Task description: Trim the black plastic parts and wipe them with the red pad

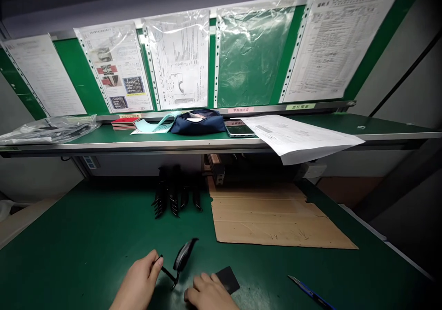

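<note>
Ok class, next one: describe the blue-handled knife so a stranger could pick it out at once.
On the green work mat, find the brown cardboard sheet. Look below it toward the near edge, to the right of the person's right hand. The knife lies there at a slant, its metal blade pointing up and left, and it is the only blue tool on the mat.

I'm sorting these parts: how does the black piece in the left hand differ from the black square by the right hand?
The curved black piece is held up by its thin stem in the left hand, while the black square lies flat on the green bench. The curved black piece is rounded and shiny; the black square is angular and dull, beside the right hand. Both are black.
</note>
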### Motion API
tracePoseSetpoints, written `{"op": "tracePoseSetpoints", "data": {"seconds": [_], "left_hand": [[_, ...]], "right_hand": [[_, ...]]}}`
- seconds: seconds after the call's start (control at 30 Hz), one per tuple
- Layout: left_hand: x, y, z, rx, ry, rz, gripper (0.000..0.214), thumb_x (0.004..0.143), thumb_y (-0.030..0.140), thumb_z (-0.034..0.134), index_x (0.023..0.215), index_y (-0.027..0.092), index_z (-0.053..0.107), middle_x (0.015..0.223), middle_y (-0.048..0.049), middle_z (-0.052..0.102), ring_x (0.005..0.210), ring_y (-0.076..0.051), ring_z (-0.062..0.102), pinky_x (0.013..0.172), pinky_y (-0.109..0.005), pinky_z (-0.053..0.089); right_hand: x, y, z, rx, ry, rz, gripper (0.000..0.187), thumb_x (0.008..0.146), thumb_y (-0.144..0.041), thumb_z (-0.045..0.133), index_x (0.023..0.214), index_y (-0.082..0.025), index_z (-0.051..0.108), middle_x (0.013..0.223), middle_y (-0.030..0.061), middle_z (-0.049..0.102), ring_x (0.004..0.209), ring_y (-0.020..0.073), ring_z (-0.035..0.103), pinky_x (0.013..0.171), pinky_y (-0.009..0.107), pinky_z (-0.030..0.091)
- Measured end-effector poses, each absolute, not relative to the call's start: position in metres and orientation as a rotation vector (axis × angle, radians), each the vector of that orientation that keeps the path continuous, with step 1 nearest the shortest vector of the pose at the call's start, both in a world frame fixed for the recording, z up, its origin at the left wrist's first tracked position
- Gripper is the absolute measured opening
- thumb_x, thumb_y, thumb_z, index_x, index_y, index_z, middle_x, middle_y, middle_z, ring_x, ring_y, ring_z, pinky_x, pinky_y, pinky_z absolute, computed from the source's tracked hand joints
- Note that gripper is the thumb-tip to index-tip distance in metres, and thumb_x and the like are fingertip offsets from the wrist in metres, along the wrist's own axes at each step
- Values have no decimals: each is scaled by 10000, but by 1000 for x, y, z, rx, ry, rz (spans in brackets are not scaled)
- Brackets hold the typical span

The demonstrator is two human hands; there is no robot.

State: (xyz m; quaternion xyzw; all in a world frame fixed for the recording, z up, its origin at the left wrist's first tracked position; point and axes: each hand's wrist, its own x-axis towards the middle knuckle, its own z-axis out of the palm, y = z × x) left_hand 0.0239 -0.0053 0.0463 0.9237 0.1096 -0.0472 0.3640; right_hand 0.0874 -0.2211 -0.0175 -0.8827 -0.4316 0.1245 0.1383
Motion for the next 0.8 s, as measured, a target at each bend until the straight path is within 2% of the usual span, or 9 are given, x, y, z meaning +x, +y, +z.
{"op": "tracePoseSetpoints", "data": {"seconds": [0.1,0.17,0.2,0.27,0.33,0.4,0.5,0.63,0.8], "left_hand": [[13,-14,70,2475,52,-308,456,924,598,306,766,173,359,748,-18,389,665,-153,321,604,-296,176],[8,-22,84,2459,-176,-373,431,935,552,334,749,164,366,755,-19,396,712,-153,342,622,-293,191],[6,-24,88,2384,-275,-396,432,935,544,352,736,160,367,741,-19,378,715,-150,333,624,-291,189],[7,-27,84,2156,-373,-467,447,919,558,401,725,156,368,697,-10,307,668,-134,276,606,-287,173],[12,-27,67,1959,-328,-533,472,875,594,473,735,154,380,687,-1,305,634,-115,235,588,-273,167],[19,-28,42,1854,-163,-501,529,832,671,476,768,154,382,714,-5,356,629,-103,249,589,-254,192],[29,-32,11,1777,82,-313,631,761,800,417,745,177,316,677,21,280,616,-96,215,596,-244,197],[26,-33,8,1690,19,-295,620,728,758,535,730,159,375,643,27,293,590,-87,221,586,-246,157],[17,-33,26,1461,-73,-501,542,777,649,595,746,139,412,682,4,352,586,-76,255,586,-230,175]], "right_hand": [[82,-232,0,-2452,-1409,-57,462,898,-599,420,1240,-292,462,1215,115,492,1124,327,444,926,524,321],[80,-239,11,-2408,-1603,-225,346,944,-523,368,1126,-275,526,1117,83,552,1048,291,485,911,494,317],[81,-242,14,-2374,-1699,-158,251,948,-443,392,985,-261,561,959,38,582,899,225,520,856,418,346],[84,-247,18,-2251,-1800,167,137,856,-280,523,735,-218,507,627,-29,448,571,117,389,653,282,325],[92,-250,20,-2248,-1738,394,165,667,-165,625,660,-198,463,538,-43,338,491,100,275,586,259,274],[102,-251,19,-2444,-1559,327,214,529,-93,613,660,-194,477,563,-41,377,534,106,336,662,268,300],[114,-252,14,-2639,-1309,172,235,448,-52,521,649,-166,476,656,-10,478,626,149,448,780,355,315],[107,-259,15,-2478,-1316,280,144,538,-126,555,652,-169,478,663,-22,507,634,120,475,685,252,342],[84,-269,43,-1831,-1244,786,72,723,-212,566,782,-176,587,697,-29,514,614,65,424,534,159,278]]}}
